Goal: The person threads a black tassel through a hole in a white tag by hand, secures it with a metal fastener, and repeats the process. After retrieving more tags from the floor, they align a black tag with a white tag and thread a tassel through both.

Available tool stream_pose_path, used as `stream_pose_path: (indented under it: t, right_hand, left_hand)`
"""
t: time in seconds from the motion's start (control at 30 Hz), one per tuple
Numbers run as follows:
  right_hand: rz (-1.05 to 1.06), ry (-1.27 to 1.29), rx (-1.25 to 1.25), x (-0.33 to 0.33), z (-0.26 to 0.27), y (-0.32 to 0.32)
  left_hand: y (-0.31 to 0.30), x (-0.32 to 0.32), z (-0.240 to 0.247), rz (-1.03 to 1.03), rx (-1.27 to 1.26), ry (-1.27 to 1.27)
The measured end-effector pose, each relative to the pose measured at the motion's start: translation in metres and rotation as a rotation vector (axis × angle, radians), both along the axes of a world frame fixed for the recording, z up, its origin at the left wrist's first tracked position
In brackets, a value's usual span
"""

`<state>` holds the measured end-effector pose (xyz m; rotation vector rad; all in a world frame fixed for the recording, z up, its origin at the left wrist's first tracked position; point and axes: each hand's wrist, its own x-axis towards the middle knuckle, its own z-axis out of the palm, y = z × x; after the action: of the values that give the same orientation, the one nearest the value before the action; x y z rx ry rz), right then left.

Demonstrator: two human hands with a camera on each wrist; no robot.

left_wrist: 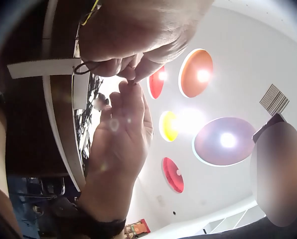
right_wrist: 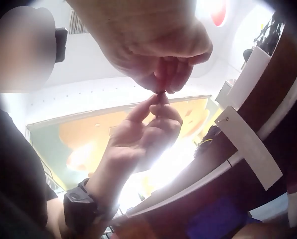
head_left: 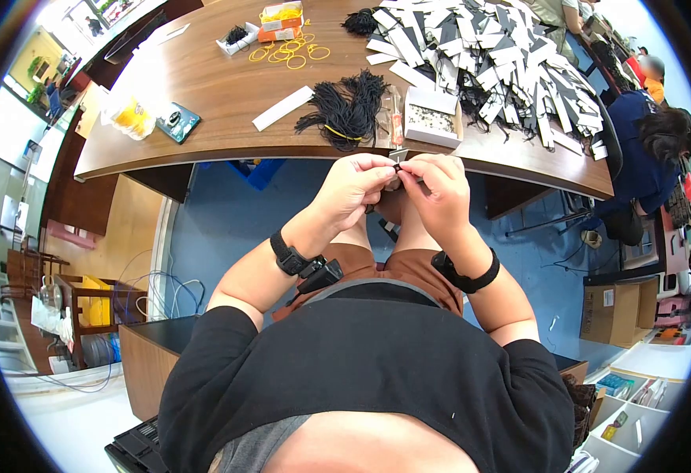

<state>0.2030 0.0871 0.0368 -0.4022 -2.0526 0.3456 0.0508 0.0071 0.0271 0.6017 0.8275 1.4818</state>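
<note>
- A bag point(head_left: 131, 117) of crinkled clear plastic with yellow contents lies far left on the brown wooden tabletop point(head_left: 203, 87), whose front edge curves.
- The rubber bands point(head_left: 290, 54) are thin yellow loops, scattered loose.
- The strip point(head_left: 282, 108) is flat, white and oblong.
- The cords point(head_left: 347, 109) form a black stringy bundle, cinched by a yellow band.
- The left grip point(head_left: 355, 186) is raised just before the tabletop edge, fingers curled, tips pinching the piece point(head_left: 397, 167).
- That piece is small and dark (too small to tell its shape), in the air between both grips' fingertips.
- The right grip point(head_left: 438, 188) is curled likewise, nipping the same piece, fingertips meeting the left's.
- The box point(head_left: 432, 118) is white, shallow and open, speckled inside.
- The tags point(head_left: 511, 55) are stiff black and white rectangles, heaped.
</note>
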Motion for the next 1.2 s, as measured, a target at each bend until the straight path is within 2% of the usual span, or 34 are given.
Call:
stream_pose_path:
  t: [0.1,0.2,0.27,0.47,0.6,0.67,0.77,0.87,0.97,1.1,1.2]
  right_hand:
    - [0.0,0.018,0.061,0.0,0.003,-0.001]
    - [-0.008,0.013,0.043,0.002,0.005,-0.003]
    - [-0.022,0.006,0.047,0.003,0.005,-0.004]
    - [0.009,0.029,-0.206,0.01,0.003,-0.006]
    - [0.106,0.062,-0.457,0.017,-0.002,-0.004]
    - [0.153,0.063,-0.584,0.02,-0.005,-0.004]
    - [0.347,0.227,-1.13,0.023,-0.008,-0.003]
    - [0.591,0.367,-1.329,0.023,-0.024,0.006]
    - [0.68,0.403,-1.647,0.023,-0.019,0.013]
    - [0.498,0.344,-1.443,0.019,-0.002,0.009]
    - [0.437,0.125,-1.091,0.014,-0.008,0.003]
  left_hand:
    - [0.0,-0.004,-0.002,0.001,-0.011,0.026]
    - [-0.002,0.008,0.001,0.158,0.087,0.372]
    - [0.0,0.006,-0.004,0.126,0.064,0.393]
    - [0.0,0.012,0.001,0.101,0.112,0.499]
    - [-0.002,0.012,0.007,0.099,0.123,0.633]
    - [-0.001,0.013,0.003,0.121,0.151,0.602]
    - [-0.001,0.018,0.003,0.176,0.19,0.64]
    - [0.0,0.018,0.001,0.197,0.205,0.656]
    - [0.002,0.014,-0.001,0.188,0.212,0.635]
    - [0.0,0.013,0.005,0.192,0.167,0.719]
    - [0.002,0.014,0.001,0.172,0.19,0.631]
